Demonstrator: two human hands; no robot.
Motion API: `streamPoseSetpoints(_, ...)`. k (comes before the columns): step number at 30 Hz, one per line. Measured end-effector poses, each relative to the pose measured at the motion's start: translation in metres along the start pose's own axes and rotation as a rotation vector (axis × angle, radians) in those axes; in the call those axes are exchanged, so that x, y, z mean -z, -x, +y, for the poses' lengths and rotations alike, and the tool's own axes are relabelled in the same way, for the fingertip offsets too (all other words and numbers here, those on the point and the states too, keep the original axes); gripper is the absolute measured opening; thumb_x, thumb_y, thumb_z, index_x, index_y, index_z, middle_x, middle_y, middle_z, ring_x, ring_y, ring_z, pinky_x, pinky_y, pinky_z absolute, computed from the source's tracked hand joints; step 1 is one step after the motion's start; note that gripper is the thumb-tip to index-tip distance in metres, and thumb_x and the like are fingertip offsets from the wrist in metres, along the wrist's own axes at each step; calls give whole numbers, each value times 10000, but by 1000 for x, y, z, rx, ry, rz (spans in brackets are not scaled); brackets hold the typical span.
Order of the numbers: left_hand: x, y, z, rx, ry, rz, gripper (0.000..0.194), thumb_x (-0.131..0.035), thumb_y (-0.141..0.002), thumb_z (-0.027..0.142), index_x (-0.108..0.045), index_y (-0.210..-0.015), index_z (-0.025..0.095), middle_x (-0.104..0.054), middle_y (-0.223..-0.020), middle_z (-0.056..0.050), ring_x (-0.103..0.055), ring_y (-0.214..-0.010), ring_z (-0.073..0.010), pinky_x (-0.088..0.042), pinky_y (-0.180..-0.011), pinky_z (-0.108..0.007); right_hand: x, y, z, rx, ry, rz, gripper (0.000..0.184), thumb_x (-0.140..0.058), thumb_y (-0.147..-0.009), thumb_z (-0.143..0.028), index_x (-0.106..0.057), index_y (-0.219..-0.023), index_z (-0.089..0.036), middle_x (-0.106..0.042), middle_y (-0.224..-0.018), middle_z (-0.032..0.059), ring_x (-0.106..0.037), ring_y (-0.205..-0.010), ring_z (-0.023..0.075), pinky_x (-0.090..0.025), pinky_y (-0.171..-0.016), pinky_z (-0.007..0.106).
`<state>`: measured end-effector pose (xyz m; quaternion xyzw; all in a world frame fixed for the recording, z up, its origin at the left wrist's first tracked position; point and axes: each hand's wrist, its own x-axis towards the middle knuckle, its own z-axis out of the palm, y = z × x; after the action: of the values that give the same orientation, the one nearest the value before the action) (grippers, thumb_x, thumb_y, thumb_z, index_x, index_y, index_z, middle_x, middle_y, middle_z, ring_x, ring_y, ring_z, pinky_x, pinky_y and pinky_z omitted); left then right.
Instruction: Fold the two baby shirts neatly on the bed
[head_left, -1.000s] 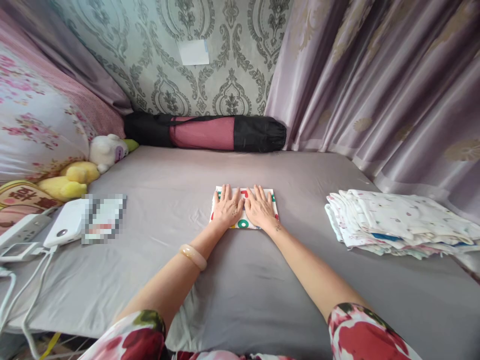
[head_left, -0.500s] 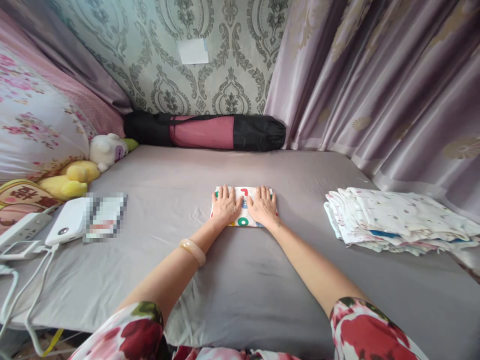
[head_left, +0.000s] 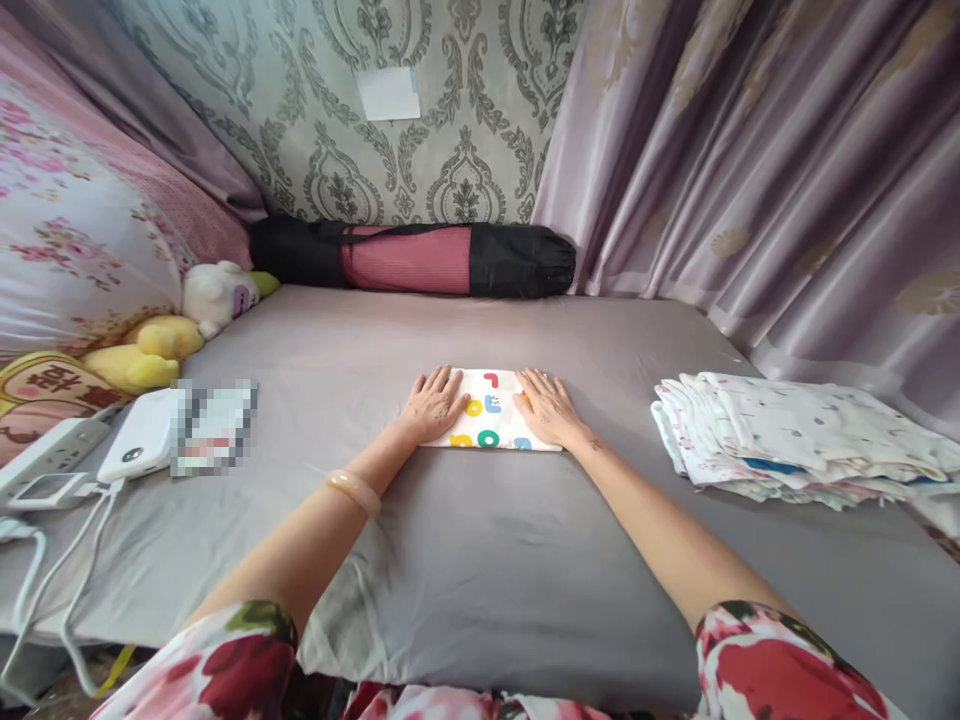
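Note:
A folded white cloth [head_left: 489, 418] printed with colourful letters lies flat on the grey bed sheet [head_left: 480, 550], in the middle of the head view. My left hand [head_left: 435, 404] rests palm down over its left end, fingers stretched out. Over the right end lies my right hand [head_left: 549, 408], also flat with the fingers pointing away from me. Both hands touch the cloth and cover its side edges. A pale bangle [head_left: 352, 494] is on my left forearm.
A stack of folded printed cloths [head_left: 802, 435] sits to the right. At the left are a power strip [head_left: 56, 455], a white power bank [head_left: 144, 434] with cables, a blurred-out flat item [head_left: 214, 427] and plush toys [head_left: 217, 298]. A long black and pink bag [head_left: 409, 260] lies against the wall.
My hands have slid apart, the left hand to the left and the right hand to the right. More of the cloth's printed middle shows between them.

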<state>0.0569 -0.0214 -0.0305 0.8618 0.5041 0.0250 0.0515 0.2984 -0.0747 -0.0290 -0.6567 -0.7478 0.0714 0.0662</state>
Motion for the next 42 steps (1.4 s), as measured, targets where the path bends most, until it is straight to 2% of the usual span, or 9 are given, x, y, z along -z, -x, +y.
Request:
streamPoseSetpoints(4,7,-2,0,-13,-13,-23,640,-156,-1000,510,-273,-1520,154,-250,-1599,-150,-198,-1483,-276,-202,-1170,-514,9,-2,-1,-8,-4,-51,631,-161,-1004,-456,-243,-1551,-153,-200,-1617,92,-161,-1490,242,-117,-1203,494)
streamPoseSetpoints(8,17,4,15,63,-76,22,601,-207,-1003,485,-382,-1454,129,-285,-1578,-181,-197,-1480,-305,-168,-1171,-558,16,1,-12,-44,-5,-53,644,-135,-1003,-454,-247,-1546,-127,-194,-1615,114,-136,-1495,249,-91,-1199,525)
streamPoseSetpoints(15,5,26,50,100,-29,48,633,-199,-1003,478,-341,-1487,94,-265,-1587,-184,-211,-1478,-301,-177,-1191,-493,-3,16,-37,-45,32,79,645,-169,-1007,-424,-257,-1534,-63,-198,-1612,118,-151,-1492,231,-111,-1211,449)
streamPoseSetpoints(23,5,26,50,126,9,31,624,-224,-996,483,-325,-1497,127,-256,-1595,-164,-204,-1481,-301,-181,-1186,-502,-2,16,-36,-49,29,70,623,-207,-1008,-406,-287,-1523,-64,-198,-1612,121,-153,-1491,235,-114,-1209,454)
streamPoseSetpoints(28,6,39,63,116,-13,96,591,-214,-1005,423,-325,-1500,119,-278,-1586,-167,-197,-1485,-292,-158,-1191,-520,4,23,-54,-5,-8,85,595,-212,-1000,-347,-275,-1532,-90,-182,-1618,113,-128,-1497,239,-119,-1205,474)
streamPoseSetpoints(31,0,48,69,70,-33,108,567,-195,-1009,362,-333,-1500,114,-281,-1587,-152,-195,-1486,-283,-158,-1199,-509,-1,29,-67,73,-11,113,589,-216,-985,-287,-274,-1532,-77,-205,-1613,105,-151,-1492,224,-83,-1215,444)
streamPoseSetpoints(36,-7,50,70,72,-37,77,556,-184,-1012,355,-338,-1497,129,-293,-1585,-140,-209,-1481,-290,-185,-1190,-514,-12,32,-71,70,-4,131,586,-240,-977,-283,-300,-1523,-79,-269,-1593,112,-214,-1475,230,-87,-1214,447)
streamPoseSetpoints(40,-1,49,69,68,-35,79,528,-214,-1006,344,-361,-1475,148,-326,-1571,-143,-238,-1470,-292,-217,-1173,-513,-10,30,-68,77,-2,125,583,-245,-974,-273,-310,-1516,-71,-287,-1587,118,-232,-1466,246,-113,-1207,461)
streamPoseSetpoints(42,6,46,69,44,-40,96,500,-232,-1001,336,-418,-1428,155,-409,-1516,-153,-320,-1425,-297,-246,-1153,-510,-3,26,-67,99,-1,120,566,-253,-971,-266,-359,-1491,-69,-335,-1565,129,-279,-1443,255,-150,-1196,458)
